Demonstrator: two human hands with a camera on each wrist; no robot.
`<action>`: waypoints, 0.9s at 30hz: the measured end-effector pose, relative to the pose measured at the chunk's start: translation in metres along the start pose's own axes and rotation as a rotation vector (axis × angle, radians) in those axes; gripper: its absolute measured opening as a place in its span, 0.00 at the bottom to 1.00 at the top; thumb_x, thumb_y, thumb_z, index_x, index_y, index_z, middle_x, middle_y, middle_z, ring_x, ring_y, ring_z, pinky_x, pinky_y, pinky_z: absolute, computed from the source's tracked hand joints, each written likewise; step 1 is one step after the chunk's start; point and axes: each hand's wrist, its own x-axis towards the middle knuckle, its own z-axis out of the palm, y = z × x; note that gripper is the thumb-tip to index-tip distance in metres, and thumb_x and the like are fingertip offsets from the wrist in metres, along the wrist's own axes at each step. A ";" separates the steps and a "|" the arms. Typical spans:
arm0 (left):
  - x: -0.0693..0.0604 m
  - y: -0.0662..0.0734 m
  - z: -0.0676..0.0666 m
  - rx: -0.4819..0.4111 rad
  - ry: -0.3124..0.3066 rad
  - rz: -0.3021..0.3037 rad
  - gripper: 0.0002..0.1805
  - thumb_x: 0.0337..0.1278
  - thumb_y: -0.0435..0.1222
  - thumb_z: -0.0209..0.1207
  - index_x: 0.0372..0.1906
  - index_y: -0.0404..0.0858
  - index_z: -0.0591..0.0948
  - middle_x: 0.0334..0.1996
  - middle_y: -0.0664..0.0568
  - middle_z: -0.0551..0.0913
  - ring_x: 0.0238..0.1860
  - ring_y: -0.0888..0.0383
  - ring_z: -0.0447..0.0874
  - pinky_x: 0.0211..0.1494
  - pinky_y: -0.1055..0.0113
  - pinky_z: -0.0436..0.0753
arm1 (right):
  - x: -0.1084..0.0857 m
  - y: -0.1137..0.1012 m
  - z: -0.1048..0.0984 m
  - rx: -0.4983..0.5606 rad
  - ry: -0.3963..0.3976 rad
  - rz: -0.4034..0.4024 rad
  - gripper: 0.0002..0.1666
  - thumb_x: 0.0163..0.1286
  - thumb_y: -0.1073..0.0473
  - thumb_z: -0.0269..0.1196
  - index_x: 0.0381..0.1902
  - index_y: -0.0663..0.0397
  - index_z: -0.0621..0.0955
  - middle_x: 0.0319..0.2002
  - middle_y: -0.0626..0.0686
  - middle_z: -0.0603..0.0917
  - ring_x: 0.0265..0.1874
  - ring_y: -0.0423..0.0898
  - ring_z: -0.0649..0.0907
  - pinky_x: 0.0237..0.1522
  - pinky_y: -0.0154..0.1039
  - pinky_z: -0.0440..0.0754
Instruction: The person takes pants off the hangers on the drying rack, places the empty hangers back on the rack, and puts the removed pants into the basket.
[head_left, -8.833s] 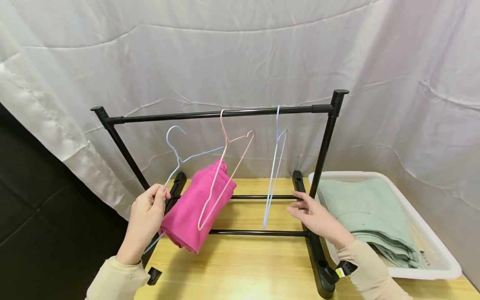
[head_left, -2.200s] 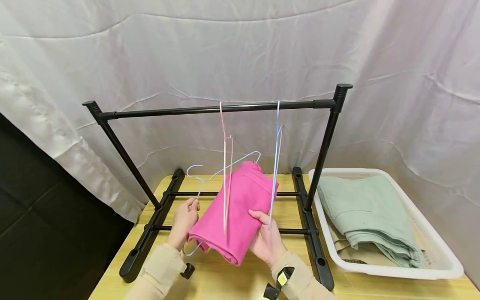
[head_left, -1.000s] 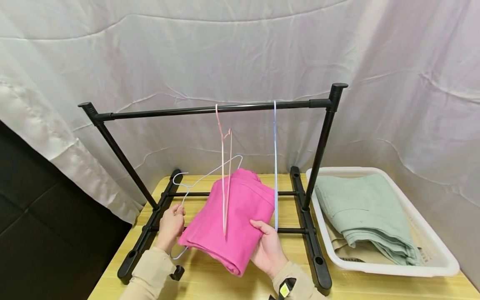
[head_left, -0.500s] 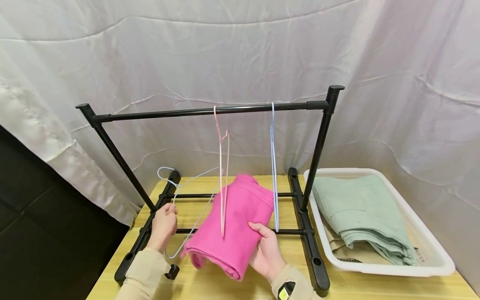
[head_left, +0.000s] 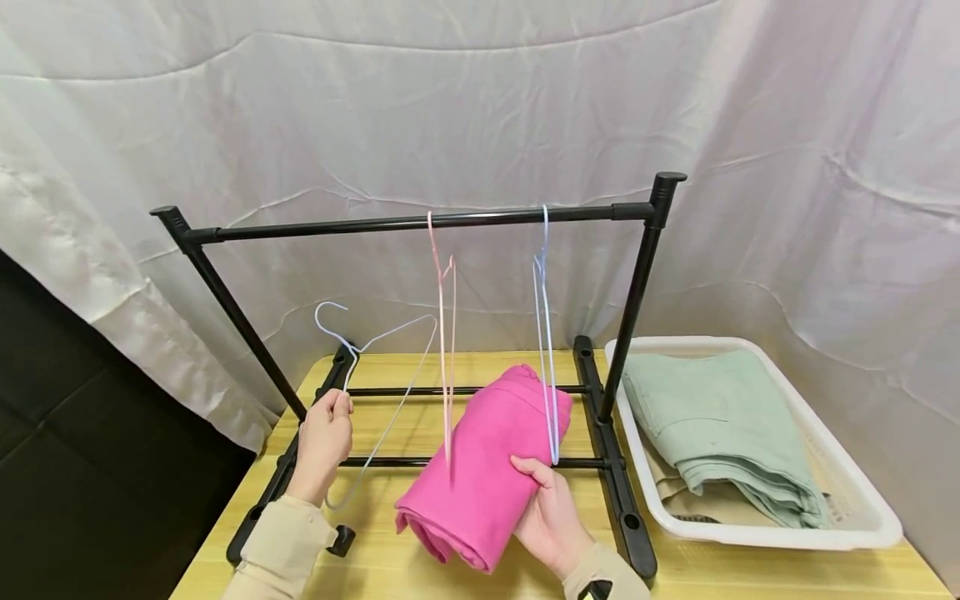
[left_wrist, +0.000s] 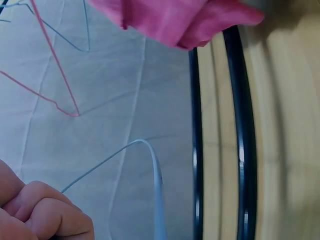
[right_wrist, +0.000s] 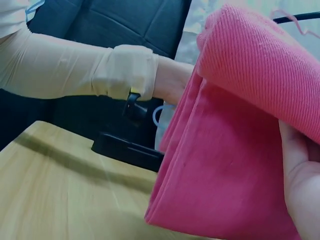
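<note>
My left hand pinches a light blue wire hanger by its side, in front of the rack's left end. Its hook points up, and no cloth lies on it. In the left wrist view, curled fingers grip the hanger wire. A folded bright pink garment rests in my right hand, thumb on top and the other fingers hidden beneath. The garment is held above the table, apart from the blue hanger. Seen from the right wrist, the pink garment shows layered folds and a ribbed part.
A black rack stands on the wooden table. From its bar hang a pink hanger and another blue hanger, both in front of the garment. At right, a white basket holds folded green cloth over khaki cloth.
Earlier the pink garment hung on the blue hanger, and my right hand was empty. My right hand took hold of it; the hanger slid out leftward, and the garment has moved slightly right.
</note>
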 end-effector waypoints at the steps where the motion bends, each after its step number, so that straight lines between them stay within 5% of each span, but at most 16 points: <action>1: -0.001 0.002 -0.001 0.005 0.004 0.010 0.18 0.89 0.42 0.43 0.37 0.40 0.74 0.17 0.56 0.65 0.20 0.55 0.68 0.28 0.63 0.68 | -0.002 -0.002 -0.001 -0.015 0.006 0.001 0.13 0.84 0.55 0.49 0.61 0.49 0.64 0.53 0.43 0.83 0.54 0.40 0.84 0.65 0.37 0.80; 17: -0.012 0.020 -0.004 -0.052 -0.030 0.012 0.16 0.89 0.42 0.43 0.39 0.40 0.74 0.17 0.56 0.63 0.17 0.59 0.66 0.21 0.67 0.66 | -0.039 -0.032 0.001 -0.268 0.193 -0.071 0.22 0.82 0.59 0.51 0.66 0.51 0.59 0.56 0.46 0.81 0.58 0.44 0.83 0.68 0.45 0.81; 27: -0.017 0.025 -0.006 -0.043 -0.026 0.043 0.16 0.89 0.42 0.44 0.41 0.39 0.75 0.19 0.55 0.64 0.18 0.57 0.67 0.22 0.65 0.68 | -0.060 -0.058 0.004 -0.361 0.192 -0.092 0.23 0.81 0.61 0.51 0.67 0.52 0.57 0.55 0.48 0.82 0.54 0.46 0.87 0.63 0.49 0.86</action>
